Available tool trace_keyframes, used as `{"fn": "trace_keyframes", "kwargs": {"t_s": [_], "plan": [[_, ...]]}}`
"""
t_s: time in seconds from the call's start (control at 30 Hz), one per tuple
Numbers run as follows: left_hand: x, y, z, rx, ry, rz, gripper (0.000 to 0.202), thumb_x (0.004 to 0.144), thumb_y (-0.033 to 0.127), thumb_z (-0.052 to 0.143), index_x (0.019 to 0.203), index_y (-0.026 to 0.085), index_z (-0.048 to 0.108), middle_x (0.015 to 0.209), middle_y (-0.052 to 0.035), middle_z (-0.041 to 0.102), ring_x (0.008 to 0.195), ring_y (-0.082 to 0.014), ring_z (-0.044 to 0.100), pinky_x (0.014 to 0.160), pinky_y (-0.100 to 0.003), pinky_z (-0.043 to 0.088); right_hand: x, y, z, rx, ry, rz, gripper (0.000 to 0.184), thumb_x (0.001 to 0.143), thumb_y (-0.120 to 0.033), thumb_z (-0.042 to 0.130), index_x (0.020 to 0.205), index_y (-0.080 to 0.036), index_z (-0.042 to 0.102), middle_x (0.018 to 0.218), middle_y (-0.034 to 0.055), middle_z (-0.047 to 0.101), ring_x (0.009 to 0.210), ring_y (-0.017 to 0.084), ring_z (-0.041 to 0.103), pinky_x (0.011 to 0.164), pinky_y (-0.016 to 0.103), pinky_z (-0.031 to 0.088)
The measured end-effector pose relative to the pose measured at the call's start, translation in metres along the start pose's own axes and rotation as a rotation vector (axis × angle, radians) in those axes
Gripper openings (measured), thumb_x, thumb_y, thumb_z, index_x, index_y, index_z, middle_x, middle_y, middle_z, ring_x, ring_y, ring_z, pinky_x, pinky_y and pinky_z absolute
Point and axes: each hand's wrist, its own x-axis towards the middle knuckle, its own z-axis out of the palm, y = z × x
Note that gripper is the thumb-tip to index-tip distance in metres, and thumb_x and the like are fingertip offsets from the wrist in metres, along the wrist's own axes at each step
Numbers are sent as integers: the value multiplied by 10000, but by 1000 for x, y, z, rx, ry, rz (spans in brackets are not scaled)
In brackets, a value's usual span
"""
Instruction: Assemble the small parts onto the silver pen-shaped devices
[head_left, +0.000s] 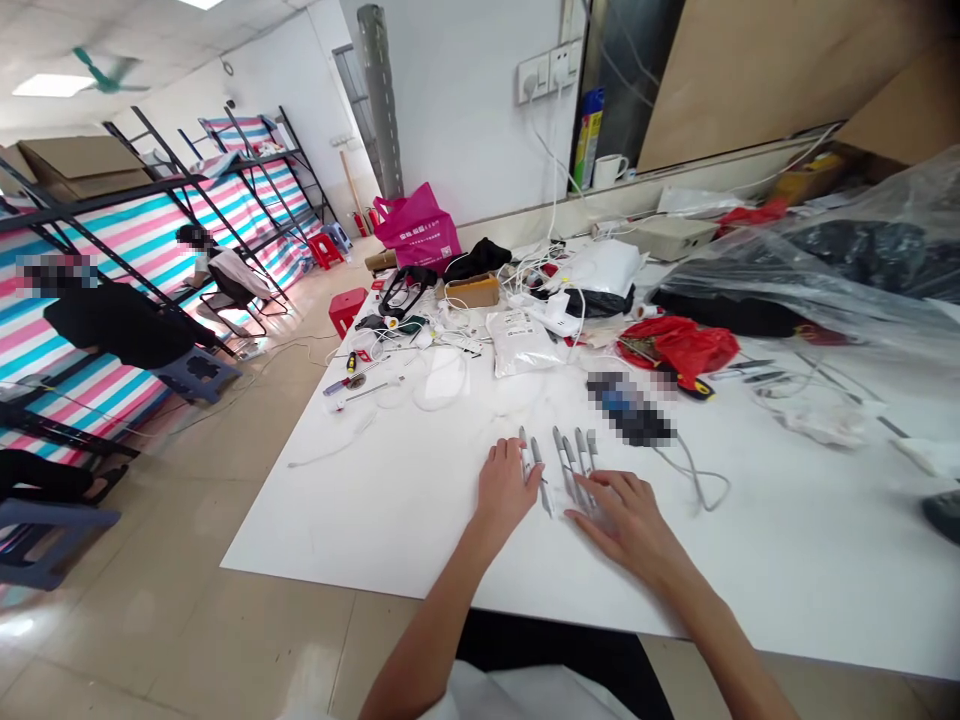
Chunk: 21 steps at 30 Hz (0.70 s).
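Observation:
Several slim grey-and-white pens lie side by side on the white table [390,500] in front of me, in two groups. At the left group, my left hand [506,490] has its fingers bent and its thumb apart, with the leftmost pen [524,455] between them. Its thumb tip touches the neighbouring pen [544,492]. My right hand [630,515] rests palm down beside the right group, with its fingers and thumb spread. Its fingertips reach the pens [564,460] there and partly cover their lower ends.
Beyond the pens lie a blurred dark object [630,410] with a grey cable, a white packet [521,345], a red plastic bag [679,350] and tangled white cables. A pink bag [420,230] stands at the back. Two people sit at the left near bunk frames; another person's leg shows lower left.

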Motion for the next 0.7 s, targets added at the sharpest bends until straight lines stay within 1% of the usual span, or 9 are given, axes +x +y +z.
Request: {"fn": "trace_keyframes", "kwargs": {"t_s": [0.13,0.2,0.27,0.3,0.37,0.43,0.53,0.6,0.7], "plan": [[-4,0,-6,-37,-5,3,288,979,396,594,1223,248,547,1135,-105,624,1051,-283,620,904,-449,516,2,-13,7,-21,-82,-3,456,974,-421,647,1389,-234,629,1218,145,664,1094,315,604,920,494,516],[-8,0,-12,-76,-52,80,310,984,420,597,1239,245,581,1163,-115,633,1091,-285,620,950,-463,519,5,-12,8,-38,-103,1,470,972,-437,639,1390,-223,636,1221,157,671,1082,322,611,914,511,525],[-13,-1,-19,-89,-144,228,377,970,464,631,1284,256,617,1253,-124,648,1222,-296,593,1048,-480,499,9,-8,6,-46,-120,-15,489,967,-448,640,1401,-221,635,1279,168,671,1122,334,622,924,522,537],[-17,-3,-22,-78,-186,298,436,953,493,658,1325,269,624,1335,-123,643,1310,-304,559,1105,-489,476,10,-5,4,-42,-139,-37,494,969,-442,638,1413,-227,630,1339,168,660,1177,340,623,943,523,541],[-22,-9,-24,-38,-245,399,566,930,552,679,1425,290,597,1526,-105,567,1480,-306,449,1205,-503,415,12,2,1,-19,-190,-104,494,984,-396,621,1454,-244,605,1464,146,618,1313,331,599,1007,519,538],[-26,-16,-23,1,-278,450,668,915,600,678,1480,261,567,1616,-103,488,1556,-296,370,1248,-492,388,13,8,-2,9,-222,-168,494,1008,-324,594,1496,-255,568,1525,108,589,1389,290,575,1067,497,530],[-27,-25,-17,32,-277,489,662,950,582,639,1488,204,566,1628,-115,463,1571,-273,348,1257,-457,402,15,15,-1,47,-202,-200,494,1025,-261,586,1517,-259,548,1506,74,613,1366,244,611,1098,467,539],[-25,-28,-13,30,-258,503,623,975,551,617,1488,202,567,1627,-108,461,1568,-260,350,1258,-441,411,15,18,2,70,-186,-191,484,1027,-252,591,1509,-280,559,1483,59,632,1332,237,641,1089,463,557],[-24,-30,-9,4,-236,511,614,975,531,626,1492,205,564,1624,-105,464,1560,-260,359,1259,-438,416,14,20,6,102,-185,-172,478,1032,-226,578,1504,-305,564,1470,45,640,1317,233,654,1072,459,574]]}}
